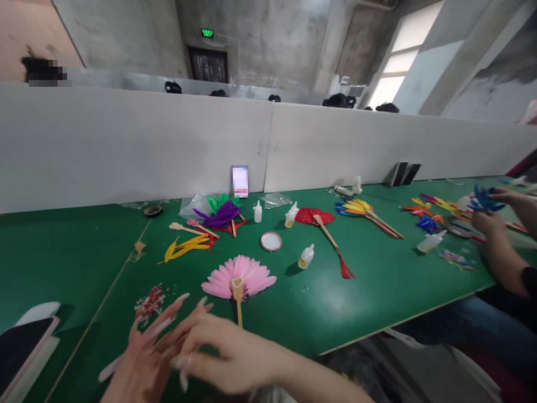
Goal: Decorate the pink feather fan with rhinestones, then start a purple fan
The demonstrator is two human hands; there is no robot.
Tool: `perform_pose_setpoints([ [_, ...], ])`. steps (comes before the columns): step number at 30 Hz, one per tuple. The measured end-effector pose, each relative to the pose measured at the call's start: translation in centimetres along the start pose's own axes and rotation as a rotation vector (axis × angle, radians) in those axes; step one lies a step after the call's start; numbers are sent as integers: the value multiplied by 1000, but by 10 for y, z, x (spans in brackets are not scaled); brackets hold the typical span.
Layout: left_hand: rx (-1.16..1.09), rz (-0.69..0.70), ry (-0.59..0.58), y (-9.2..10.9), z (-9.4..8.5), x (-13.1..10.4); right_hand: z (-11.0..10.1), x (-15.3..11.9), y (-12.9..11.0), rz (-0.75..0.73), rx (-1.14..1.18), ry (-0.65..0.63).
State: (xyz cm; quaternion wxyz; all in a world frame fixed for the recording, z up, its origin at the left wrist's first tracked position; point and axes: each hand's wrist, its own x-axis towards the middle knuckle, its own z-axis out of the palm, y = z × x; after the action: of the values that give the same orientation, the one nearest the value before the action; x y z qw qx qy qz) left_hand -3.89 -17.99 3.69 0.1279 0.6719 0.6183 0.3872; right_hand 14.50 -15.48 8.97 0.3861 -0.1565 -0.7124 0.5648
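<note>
Nearest the camera, your left hand (145,355) is at lower left, its fingers long and loosely extended, with a pale pink rod (157,330) held slantwise across it. Your right hand (220,350) reaches in from the lower right, fingers bent and narrow, overlapping the left fingers; whether it grips anything, you cannot tell.

At the left edge: a dark slab (25,355) with pale borders. Just beyond your left fingertips, a loose pile of red and white bits (150,304) lies on the green table (361,305). Just beyond your right hand, the pink feather fan (241,274) lies flat, feathers away from you, its wooden handle toward you, white beads at the joint.

Mid-table: one glue bottle (306,257) stands right of the fan. Farther out, a small round dish (271,241) sits below two more bottles (258,212). Yellow feathers (187,247) lie left of the dish, with green and purple feathers (222,214) behind; a red fan (315,217) and a multicoloured fan (356,208) lie to its right.

Far right: a co-worker's hands (499,218) hold blue feathers (485,199). At the back, a lit phone (240,181) leans on the white partition (188,148).
</note>
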Motion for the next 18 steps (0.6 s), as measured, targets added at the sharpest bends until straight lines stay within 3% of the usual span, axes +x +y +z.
perform_pose_setpoints([
  [4, -153, -56, -81, 8, 5, -17, -21, -43, 10, 208, 179, 453],
  [6, -305, -147, -103, 11, 5, -24, -28, -67, 17, 208, 124, 811],
  [8, -440, -249, -94, 18, 4, -30, -30, -86, 20, 222, 198, 970],
  [12, -501, -325, -127, 48, 5, -41, -13, -99, 6, 282, 330, 836],
  [14, -548, -260, -173, 68, 4, -45, -2, -98, -7, 302, 333, 772],
  [18, -604, -153, -151, 102, -4, -51, 14, -97, -30, 312, 334, 703],
])
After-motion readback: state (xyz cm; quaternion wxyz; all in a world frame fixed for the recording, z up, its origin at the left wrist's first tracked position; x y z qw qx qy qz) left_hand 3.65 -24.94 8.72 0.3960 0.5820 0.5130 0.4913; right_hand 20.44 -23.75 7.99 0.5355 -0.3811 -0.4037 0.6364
